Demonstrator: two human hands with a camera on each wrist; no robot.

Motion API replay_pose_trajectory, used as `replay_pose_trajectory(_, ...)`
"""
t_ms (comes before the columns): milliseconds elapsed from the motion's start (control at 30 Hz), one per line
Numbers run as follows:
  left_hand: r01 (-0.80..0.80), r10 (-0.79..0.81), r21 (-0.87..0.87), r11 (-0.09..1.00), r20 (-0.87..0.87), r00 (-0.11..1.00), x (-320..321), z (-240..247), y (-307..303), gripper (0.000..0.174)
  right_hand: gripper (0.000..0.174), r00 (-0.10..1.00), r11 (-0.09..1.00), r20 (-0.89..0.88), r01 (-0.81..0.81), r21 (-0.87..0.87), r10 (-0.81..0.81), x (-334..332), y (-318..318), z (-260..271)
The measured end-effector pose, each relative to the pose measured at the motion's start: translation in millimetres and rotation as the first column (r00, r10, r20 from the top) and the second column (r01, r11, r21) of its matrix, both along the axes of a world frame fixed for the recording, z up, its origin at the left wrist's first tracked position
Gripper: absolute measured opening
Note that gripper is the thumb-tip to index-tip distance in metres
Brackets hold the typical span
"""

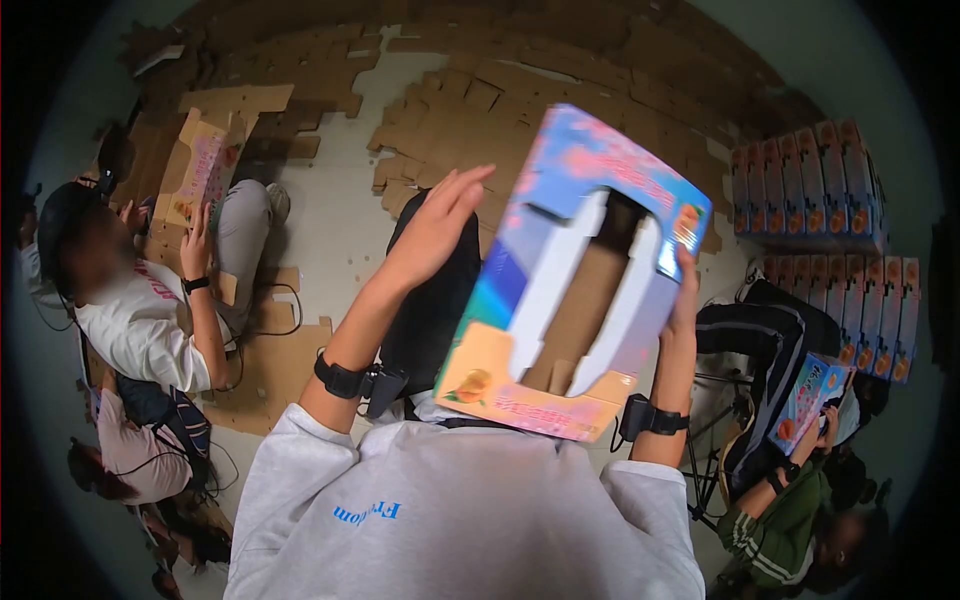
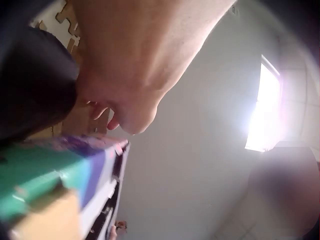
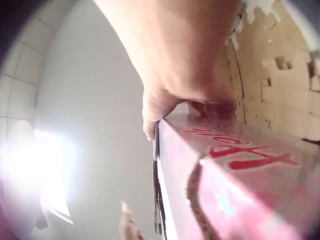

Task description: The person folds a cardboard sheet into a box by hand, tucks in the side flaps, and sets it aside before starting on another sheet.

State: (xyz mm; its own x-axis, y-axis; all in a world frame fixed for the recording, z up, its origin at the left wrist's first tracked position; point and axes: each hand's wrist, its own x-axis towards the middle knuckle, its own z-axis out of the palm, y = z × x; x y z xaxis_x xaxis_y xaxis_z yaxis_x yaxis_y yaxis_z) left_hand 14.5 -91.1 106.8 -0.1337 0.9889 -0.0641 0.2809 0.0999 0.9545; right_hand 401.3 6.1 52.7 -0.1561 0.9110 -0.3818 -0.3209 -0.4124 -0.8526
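A colourful printed carton (image 1: 480, 345), blue and pink with fruit pictures, is held tilted in front of my chest. Its front has a long cutout, through which the brown cardboard inside shows. My right hand (image 1: 684, 300) grips the carton's right side; in the right wrist view the thumb (image 3: 149, 122) hooks over the front edge, the other fingers being mostly hidden behind it. Off the carton's upper left side, my left hand (image 1: 440, 230) is raised with fingers extended, holding nothing. The left wrist view has the carton's green and purple side (image 2: 55, 175) below that hand.
Flattened cardboard sheets (image 1: 460, 120) cover much of the floor ahead. Rows of similar cartons (image 1: 800, 185) stand at the right. A seated person (image 1: 150, 320) at left handles a carton; another person (image 1: 780, 510) at lower right holds a blue carton (image 1: 808, 395).
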Motion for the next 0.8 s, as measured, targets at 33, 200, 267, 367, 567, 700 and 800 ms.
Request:
replay_pose_trajectory(33, 0.002, 0.004, 0.036, 0.999, -0.177, 0.984, -1.8, -12.0, -6.7, 0.044, 0.056, 0.996, 0.996, -0.029, 0.086, -0.001, -0.086, 16.2, -1.0, -0.3)
replay_pose_trajectory(200, 0.047, 0.17, 0.275, 0.96, -0.712, 0.682, -0.1, -36.5, -41.2, 0.033, 0.062, 0.886, 0.886, -0.007, 0.463, 0.019, -0.463, 82.2, -33.3, -15.7)
replay_pose_trajectory(267, 0.001, 0.279, 0.377, 0.926, -0.685, 0.673, -4.0, -44.3, -44.2, 0.032, 0.068, 0.826, 0.824, -0.091, 0.534, -0.191, -0.557, 132.2, -55.6, -65.1)
replay_pose_trajectory(367, -0.052, 0.309, 0.379, 0.924, -0.658, 0.687, -6.8, -44.1, -44.7, 0.032, 0.076, 0.723, 0.793, -0.342, 0.481, -0.375, -0.6, 158.7, -110.6, -112.1)
replay_pose_trajectory(567, -0.044, 0.306, 0.38, 0.924, -0.663, 0.684, -10.6, -41.9, -47.1, 0.032, 0.084, 0.38, 0.315, -0.021, 0.732, -0.604, -0.925, 157.1, -151.7, -165.3)
replay_pose_trajectory(700, -0.052, 0.302, 0.369, 0.928, -0.664, 0.684, -6.9, -38.0, -45.1, 0.032, 0.078, 0.151, 0.062, 0.114, 0.825, -0.561, -0.982, 175.5, -170.7, -231.3)
replay_pose_trajectory(800, -0.062, 0.305, 0.364, 0.929, -0.665, 0.681, -4.3, -36.4, -45.1, 0.032, 0.068, 0.055, -0.077, 0.25, 0.869, -0.489, -0.967, 200.2, -190.3, -309.6)
